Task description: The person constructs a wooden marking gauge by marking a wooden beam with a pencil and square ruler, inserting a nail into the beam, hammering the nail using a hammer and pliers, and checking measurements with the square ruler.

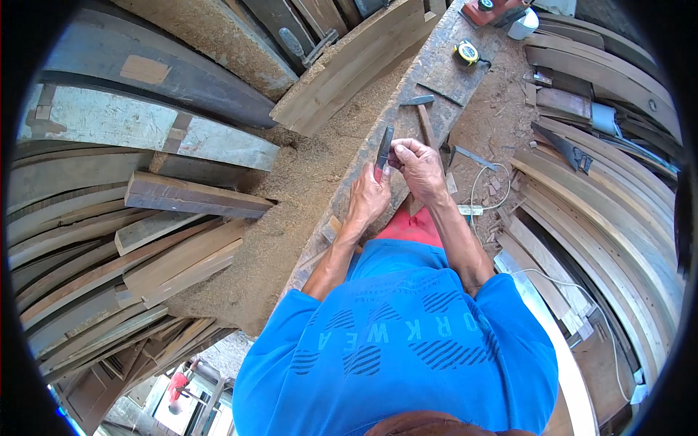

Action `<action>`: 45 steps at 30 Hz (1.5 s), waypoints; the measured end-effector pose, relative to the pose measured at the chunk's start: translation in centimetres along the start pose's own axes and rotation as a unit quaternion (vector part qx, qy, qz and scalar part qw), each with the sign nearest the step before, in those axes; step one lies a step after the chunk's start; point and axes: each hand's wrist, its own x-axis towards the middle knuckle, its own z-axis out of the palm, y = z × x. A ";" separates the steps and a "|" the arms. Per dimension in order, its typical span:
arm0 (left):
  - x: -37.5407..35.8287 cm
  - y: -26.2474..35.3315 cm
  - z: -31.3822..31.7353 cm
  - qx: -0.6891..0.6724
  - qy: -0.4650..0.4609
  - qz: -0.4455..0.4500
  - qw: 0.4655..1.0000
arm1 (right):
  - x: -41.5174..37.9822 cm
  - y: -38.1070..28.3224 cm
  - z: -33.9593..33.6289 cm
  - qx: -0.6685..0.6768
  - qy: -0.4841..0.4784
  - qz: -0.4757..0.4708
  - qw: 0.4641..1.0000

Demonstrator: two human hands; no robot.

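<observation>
My left hand [369, 196] is wrapped round the red handle of a dark-headed tool [385, 145], which points up and away over the workbench [352, 178]. Close beside it, my right hand [419, 168] has its thumb and fingers pinched together near the tool's shaft; whatever sits between those fingertips is too small to make out. Just beyond my right hand lies a hammer [427, 125] with a wooden handle on the bench. A metal square [476, 158] rests to the right of my right hand.
On the bench's far end are a yellow tape measure [467, 52] and a red power tool [481, 10]. A white cable [474, 189] curls at the right. Stacked boards [189, 272] line the left, and more planks [589, 218] the right. A handsaw [563, 147] lies on them.
</observation>
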 end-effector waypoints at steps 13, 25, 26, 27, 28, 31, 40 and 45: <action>-0.6 0.8 -1.3 0.110 0.033 0.058 0.992 | -0.5 -0.2 0.4 0.069 -0.024 0.010 0.997; -0.4 1.5 -1.8 0.078 0.009 0.051 0.996 | -1.2 -1.7 0.6 0.052 -0.036 -0.001 0.998; -0.3 1.4 -1.7 0.070 -0.005 0.040 0.997 | -1.5 -2.0 0.8 0.047 -0.035 -0.004 0.998; -0.4 1.7 -1.9 0.065 -0.011 0.034 0.997 | -1.5 -1.9 0.7 0.030 -0.033 -0.005 0.999; -0.5 2.2 -2.1 0.060 -0.016 0.027 0.998 | -1.4 -1.8 0.5 0.014 -0.031 -0.006 0.999; -0.4 2.4 -2.1 0.037 -0.028 0.025 0.999 | -1.4 -2.1 0.3 -0.020 0.003 -0.005 1.000; 6.9 -5.9 -1.3 0.233 -0.129 -0.047 0.963 | 0.8 3.1 -11.2 -0.695 0.203 -0.178 0.666; 10.7 -9.9 -1.7 0.317 -0.238 -0.006 0.918 | 1.1 1.5 -11.5 -0.702 0.214 -0.080 0.675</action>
